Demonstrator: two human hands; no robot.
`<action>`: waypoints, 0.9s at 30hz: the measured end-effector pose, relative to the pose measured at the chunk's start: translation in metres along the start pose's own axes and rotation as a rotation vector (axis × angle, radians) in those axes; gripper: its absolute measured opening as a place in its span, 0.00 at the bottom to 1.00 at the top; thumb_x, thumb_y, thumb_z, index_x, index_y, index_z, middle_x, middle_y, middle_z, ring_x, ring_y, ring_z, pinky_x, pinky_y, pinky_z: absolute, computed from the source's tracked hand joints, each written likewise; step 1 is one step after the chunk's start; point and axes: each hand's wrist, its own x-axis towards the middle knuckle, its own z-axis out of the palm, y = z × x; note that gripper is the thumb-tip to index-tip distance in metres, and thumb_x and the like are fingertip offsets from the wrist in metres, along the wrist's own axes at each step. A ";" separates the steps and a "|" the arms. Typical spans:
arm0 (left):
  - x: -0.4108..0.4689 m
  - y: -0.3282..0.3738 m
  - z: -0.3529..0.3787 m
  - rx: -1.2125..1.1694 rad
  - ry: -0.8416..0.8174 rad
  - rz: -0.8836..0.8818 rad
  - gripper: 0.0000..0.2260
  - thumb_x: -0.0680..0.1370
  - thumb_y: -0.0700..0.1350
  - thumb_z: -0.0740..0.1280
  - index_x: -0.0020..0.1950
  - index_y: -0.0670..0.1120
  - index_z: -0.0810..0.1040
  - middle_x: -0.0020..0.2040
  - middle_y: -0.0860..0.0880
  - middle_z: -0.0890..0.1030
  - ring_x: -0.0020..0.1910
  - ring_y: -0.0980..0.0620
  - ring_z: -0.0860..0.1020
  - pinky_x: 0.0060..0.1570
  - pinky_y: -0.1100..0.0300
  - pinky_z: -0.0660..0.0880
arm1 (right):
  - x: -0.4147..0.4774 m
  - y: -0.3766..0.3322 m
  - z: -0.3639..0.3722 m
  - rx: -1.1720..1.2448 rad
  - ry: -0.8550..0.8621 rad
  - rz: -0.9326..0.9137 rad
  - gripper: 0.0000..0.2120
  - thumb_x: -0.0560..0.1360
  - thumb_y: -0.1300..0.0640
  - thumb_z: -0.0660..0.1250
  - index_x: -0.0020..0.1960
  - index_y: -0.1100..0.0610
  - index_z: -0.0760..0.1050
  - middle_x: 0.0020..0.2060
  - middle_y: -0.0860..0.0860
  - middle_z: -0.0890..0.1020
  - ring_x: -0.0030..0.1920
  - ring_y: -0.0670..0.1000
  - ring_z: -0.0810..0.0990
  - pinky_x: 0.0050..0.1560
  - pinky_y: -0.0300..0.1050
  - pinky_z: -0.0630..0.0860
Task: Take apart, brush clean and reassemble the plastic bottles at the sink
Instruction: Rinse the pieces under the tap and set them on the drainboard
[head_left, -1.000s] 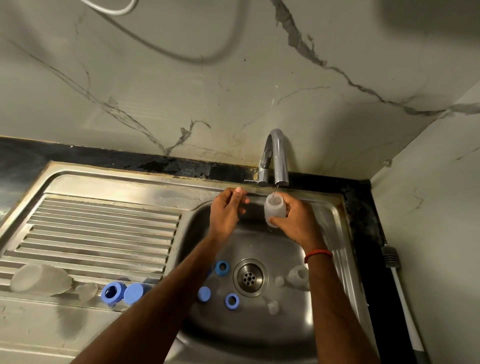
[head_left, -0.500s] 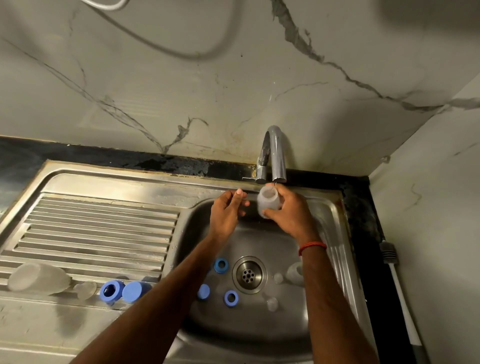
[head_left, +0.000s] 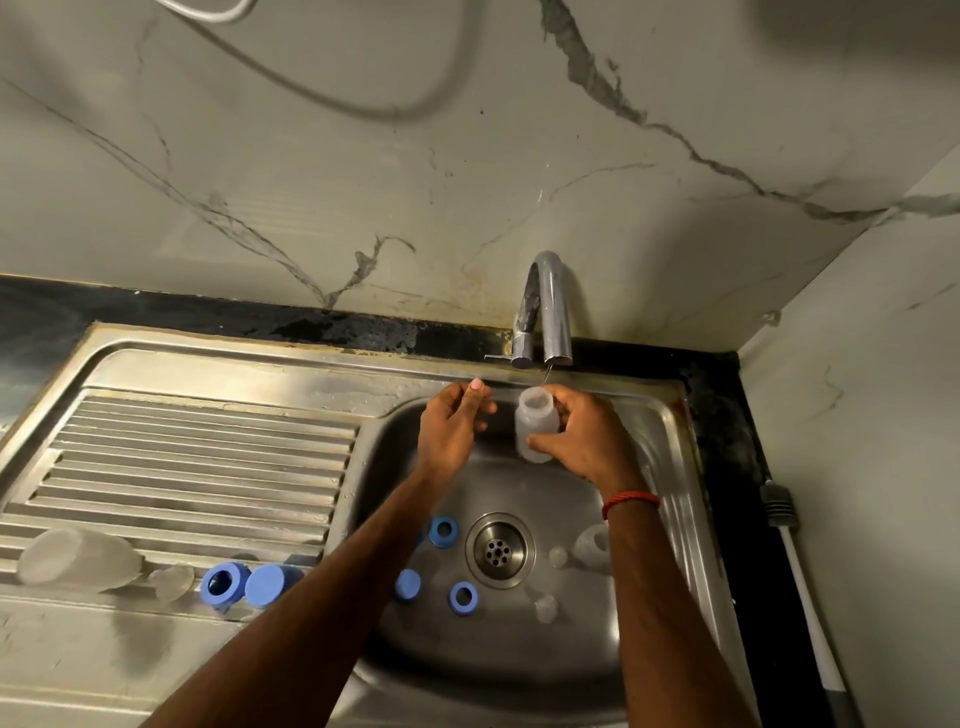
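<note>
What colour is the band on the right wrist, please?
The wrist band is red, seen best in the head view.

No readable text or labels anywhere.

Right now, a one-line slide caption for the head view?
Right hand holds an uncapped bottle under the trickling tap; left hand hovers beside it.

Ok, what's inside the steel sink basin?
Three blue plastic rings and caps, a translucent plastic bottle and two small clear pieces around the drain. Both forearms cover parts of the floor.
</note>
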 end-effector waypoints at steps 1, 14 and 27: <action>0.000 0.000 0.000 -0.007 0.001 -0.002 0.08 0.83 0.51 0.63 0.52 0.50 0.80 0.46 0.48 0.85 0.45 0.52 0.83 0.44 0.59 0.78 | 0.001 0.000 0.002 -0.016 0.021 0.003 0.30 0.65 0.53 0.81 0.65 0.48 0.77 0.56 0.47 0.83 0.55 0.50 0.81 0.57 0.52 0.80; 0.003 -0.001 0.000 0.009 -0.009 -0.020 0.10 0.83 0.52 0.64 0.53 0.48 0.80 0.46 0.48 0.85 0.43 0.55 0.82 0.40 0.64 0.77 | 0.004 0.003 0.006 0.159 0.090 0.080 0.29 0.64 0.55 0.82 0.63 0.47 0.77 0.54 0.47 0.84 0.54 0.48 0.82 0.54 0.50 0.81; -0.013 0.007 0.022 -0.053 -0.311 -0.238 0.17 0.84 0.59 0.57 0.65 0.53 0.77 0.50 0.49 0.84 0.45 0.54 0.83 0.48 0.54 0.79 | 0.009 -0.008 0.006 0.801 -0.131 0.576 0.24 0.81 0.38 0.58 0.56 0.57 0.79 0.32 0.58 0.82 0.24 0.48 0.74 0.24 0.36 0.67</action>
